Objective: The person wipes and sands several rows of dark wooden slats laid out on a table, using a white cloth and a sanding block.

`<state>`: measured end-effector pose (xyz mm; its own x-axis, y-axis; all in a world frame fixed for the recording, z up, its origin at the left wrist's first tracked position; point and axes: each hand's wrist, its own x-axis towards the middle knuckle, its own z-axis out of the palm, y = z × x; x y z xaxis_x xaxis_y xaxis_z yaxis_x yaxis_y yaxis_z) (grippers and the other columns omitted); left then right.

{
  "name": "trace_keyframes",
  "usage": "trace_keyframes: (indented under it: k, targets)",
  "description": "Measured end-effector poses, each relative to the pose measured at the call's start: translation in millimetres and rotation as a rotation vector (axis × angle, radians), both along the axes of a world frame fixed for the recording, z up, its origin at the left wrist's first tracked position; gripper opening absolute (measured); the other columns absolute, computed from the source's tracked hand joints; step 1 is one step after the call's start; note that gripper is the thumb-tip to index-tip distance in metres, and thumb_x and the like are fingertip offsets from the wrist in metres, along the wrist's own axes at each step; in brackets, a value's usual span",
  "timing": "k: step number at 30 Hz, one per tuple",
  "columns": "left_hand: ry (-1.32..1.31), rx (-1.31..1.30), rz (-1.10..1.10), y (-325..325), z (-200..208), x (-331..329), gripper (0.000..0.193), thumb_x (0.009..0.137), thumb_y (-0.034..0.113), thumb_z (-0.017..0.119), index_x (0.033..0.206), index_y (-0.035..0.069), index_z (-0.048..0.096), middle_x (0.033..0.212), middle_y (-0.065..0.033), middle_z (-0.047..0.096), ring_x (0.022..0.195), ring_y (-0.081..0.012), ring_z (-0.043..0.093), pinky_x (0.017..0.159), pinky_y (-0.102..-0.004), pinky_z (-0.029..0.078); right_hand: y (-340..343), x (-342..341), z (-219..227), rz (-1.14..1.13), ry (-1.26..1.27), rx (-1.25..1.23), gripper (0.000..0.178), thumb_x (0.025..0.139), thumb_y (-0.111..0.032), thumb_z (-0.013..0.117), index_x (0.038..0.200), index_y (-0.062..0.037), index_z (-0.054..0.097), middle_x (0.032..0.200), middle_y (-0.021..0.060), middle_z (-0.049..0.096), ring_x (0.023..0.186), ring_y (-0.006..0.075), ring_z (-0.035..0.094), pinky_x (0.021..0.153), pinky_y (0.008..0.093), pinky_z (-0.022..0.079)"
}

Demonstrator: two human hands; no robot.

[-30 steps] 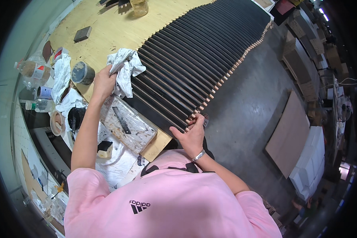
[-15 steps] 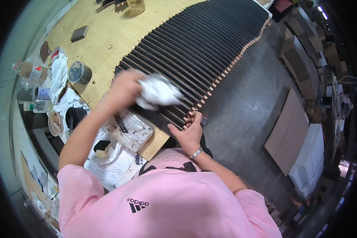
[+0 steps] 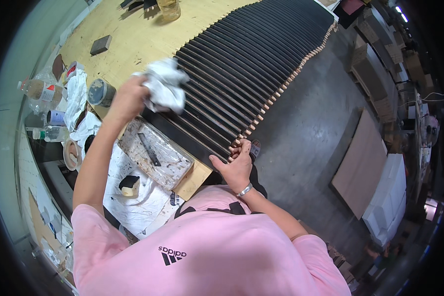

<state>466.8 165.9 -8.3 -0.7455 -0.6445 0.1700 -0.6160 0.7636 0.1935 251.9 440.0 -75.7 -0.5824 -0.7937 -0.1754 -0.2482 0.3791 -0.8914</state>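
Observation:
A long row of dark wooden strips (image 3: 241, 59) lies side by side across the table, their pale ends jutting past its right edge. In my left hand (image 3: 129, 98) is a crumpled white rag (image 3: 166, 86), its fingers closed on the cloth over the left ends of the nearer strips. The rag is a little blurred. My right hand (image 3: 236, 166), a metal band at its wrist, grips the right end of the nearest black strip (image 3: 202, 143), thumb on top and fingers curled by the pale tips.
Left of the strips stand a dark tub (image 3: 101, 92) and a small block (image 3: 100, 45). A stained clear tray (image 3: 158, 153) with a dark blade-like piece lies nearby. Plastic bottles (image 3: 44, 92) and cloths crowd the left edge. A glass jar (image 3: 169, 10) stands far off. Boards (image 3: 356, 167) lie on the right.
My left hand and the rag have moved left and away, from mid-strip toward the strips' left ends, uncovering the near strips and the tray. My right hand has stayed in place.

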Motion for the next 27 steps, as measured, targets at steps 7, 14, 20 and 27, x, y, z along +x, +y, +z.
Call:
trace_keyframes:
  k: [7,14,20,27]
  targets:
    - [0.262,0.35,-0.352,88,36,-88,0.048,0.069,0.008,0.074,0.116,0.012,0.063,0.093,-0.01,0.067,0.088,-0.032,0.068,0.077,-0.0404,0.055,-2,-5,-9,0.018,0.078,-0.072,0.077,0.062,-0.031,0.092,0.115,-0.0053,0.043,0.091,0.0041,0.056,0.074,0.0138,0.054,0.068,0.028,0.052]
    - [0.279,0.198,0.24,-11,-15,8,0.031,0.075,0.001,0.065,0.105,0.009,0.073,0.096,-0.0129,0.07,0.091,-0.0278,0.068,0.079,-0.0365,0.053,-4,-5,6,0.045,0.054,0.091,0.083,0.06,-0.044,0.091,0.117,-0.0053,0.044,0.083,0.0057,0.059,0.069,0.0198,0.061,0.067,0.0353,0.054]
    - [0.242,0.48,0.541,-29,-44,42,0.035,0.084,0.016,0.069,0.116,0.0,0.066,0.097,-0.0169,0.072,0.088,-0.0269,0.07,0.081,-0.0373,0.052,11,-14,14,0.148,0.132,0.131,0.092,0.059,-0.044,0.093,0.127,-0.0052,0.043,0.095,0.0072,0.057,0.076,0.0199,0.059,0.071,0.0355,0.053]
    - [0.284,0.079,0.287,20,21,-21,0.026,0.083,0.01,0.067,0.108,0.004,0.067,0.096,-0.0207,0.066,0.089,-0.0374,0.066,0.078,-0.0447,0.052,10,-23,4,0.227,0.649,-0.155,0.11,0.057,-0.052,0.09,0.144,-0.0071,0.038,0.134,0.0174,0.039,0.119,0.0383,0.047,0.099,0.0492,0.043]
